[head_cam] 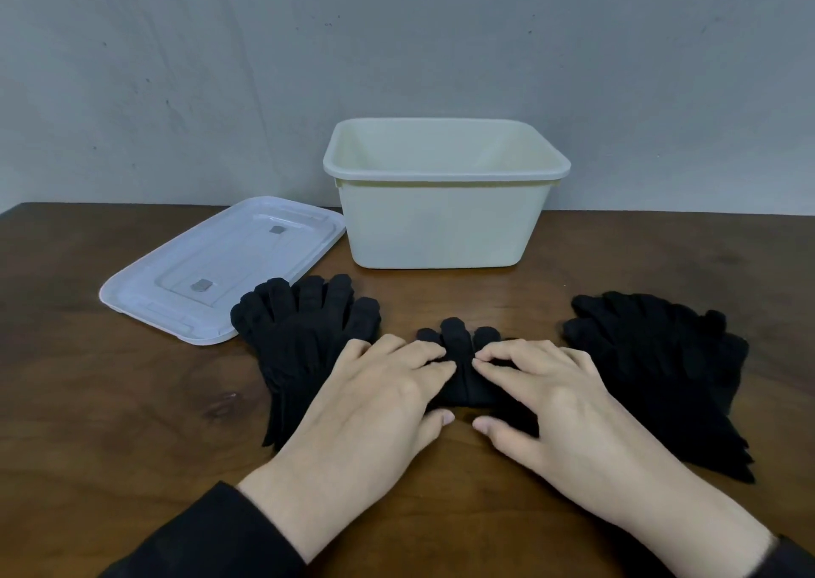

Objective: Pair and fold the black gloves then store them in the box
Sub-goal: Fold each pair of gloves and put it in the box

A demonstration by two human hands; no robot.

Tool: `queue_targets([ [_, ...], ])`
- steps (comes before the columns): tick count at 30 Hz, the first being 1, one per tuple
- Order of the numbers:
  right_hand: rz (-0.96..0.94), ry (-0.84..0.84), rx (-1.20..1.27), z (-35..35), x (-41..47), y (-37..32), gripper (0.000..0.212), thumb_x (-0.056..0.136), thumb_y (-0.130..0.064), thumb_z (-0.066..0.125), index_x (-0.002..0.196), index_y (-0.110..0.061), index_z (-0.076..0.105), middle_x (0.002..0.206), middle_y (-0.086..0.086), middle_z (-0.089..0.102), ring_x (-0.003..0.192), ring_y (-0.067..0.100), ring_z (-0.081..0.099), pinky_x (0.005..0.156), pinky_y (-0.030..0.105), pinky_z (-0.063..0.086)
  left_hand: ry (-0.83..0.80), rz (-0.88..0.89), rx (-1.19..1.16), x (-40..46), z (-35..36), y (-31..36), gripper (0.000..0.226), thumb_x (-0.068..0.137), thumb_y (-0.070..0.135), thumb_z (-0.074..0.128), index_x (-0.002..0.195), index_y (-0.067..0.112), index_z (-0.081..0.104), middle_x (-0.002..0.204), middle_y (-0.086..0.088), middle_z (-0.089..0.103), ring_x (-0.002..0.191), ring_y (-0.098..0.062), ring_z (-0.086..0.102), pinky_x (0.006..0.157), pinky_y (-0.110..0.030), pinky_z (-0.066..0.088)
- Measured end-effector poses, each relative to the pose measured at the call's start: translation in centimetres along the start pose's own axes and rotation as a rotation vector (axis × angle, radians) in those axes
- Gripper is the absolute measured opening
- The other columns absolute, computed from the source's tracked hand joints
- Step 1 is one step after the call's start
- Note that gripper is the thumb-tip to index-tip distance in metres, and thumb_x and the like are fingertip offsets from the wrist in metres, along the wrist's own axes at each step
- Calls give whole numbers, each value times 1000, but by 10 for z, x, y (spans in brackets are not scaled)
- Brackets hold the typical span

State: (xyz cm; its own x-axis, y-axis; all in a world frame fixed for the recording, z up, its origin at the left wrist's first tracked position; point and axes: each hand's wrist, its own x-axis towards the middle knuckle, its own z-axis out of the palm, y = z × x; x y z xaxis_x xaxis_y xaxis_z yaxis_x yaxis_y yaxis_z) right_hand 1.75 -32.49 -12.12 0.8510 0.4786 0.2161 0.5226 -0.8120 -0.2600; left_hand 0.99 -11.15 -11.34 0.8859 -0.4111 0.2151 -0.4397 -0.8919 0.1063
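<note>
- Head view: we see our left hand (pixel 375 394) and right hand (pixel 551 394) lying palm down on the middle pair of black gloves (pixel 458 357) on the brown counter (pixel 132 423).
- The grip of each hand is flat, with fingers nearly straight and pressing the fabric; the fingertips of both hands almost meet over the glove, and the thumbs point at each other near its nearer edge.
- Three glove fingers stick out beyond our fingertips, pointing toward the box.
- A second stack of gloves (pixel 304 326) lies just left of our left hand, and partly under it.
- A third stack of gloves (pixel 661 357) lies to the right, beside our right hand.
- The cream box (pixel 441 224) stands open behind the gloves, by the wall.
- Its clear lid (pixel 220 269) lies flat to the left of the box.
</note>
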Motion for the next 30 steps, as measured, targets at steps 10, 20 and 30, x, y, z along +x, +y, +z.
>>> queue_targets([
  [10,129,51,276,-7,-4,-5,25,87,-52,58,111,-54,50,105,-34,58,113,-6,41,90,19,40,78,-62,-256,-11,-17,7,32,99,51,37,126,41,51,102,22,60,97,3,48,93,-17,31],
  [20,-40,284,-14,10,5,-6,10,90,-23,66,96,-28,73,105,-16,60,100,7,56,97,32,39,39,-58,-145,0,-13,-3,37,94,54,43,124,40,60,116,21,55,105,-2,49,96,-27,37],
  [30,-102,99,-83,13,-4,-13,48,87,-43,58,130,-21,64,131,-10,63,122,5,58,104,24,46,-67,32,-67,-4,-2,-4,53,93,54,45,137,26,54,125,15,63,114,-7,56,98,-29,44],
])
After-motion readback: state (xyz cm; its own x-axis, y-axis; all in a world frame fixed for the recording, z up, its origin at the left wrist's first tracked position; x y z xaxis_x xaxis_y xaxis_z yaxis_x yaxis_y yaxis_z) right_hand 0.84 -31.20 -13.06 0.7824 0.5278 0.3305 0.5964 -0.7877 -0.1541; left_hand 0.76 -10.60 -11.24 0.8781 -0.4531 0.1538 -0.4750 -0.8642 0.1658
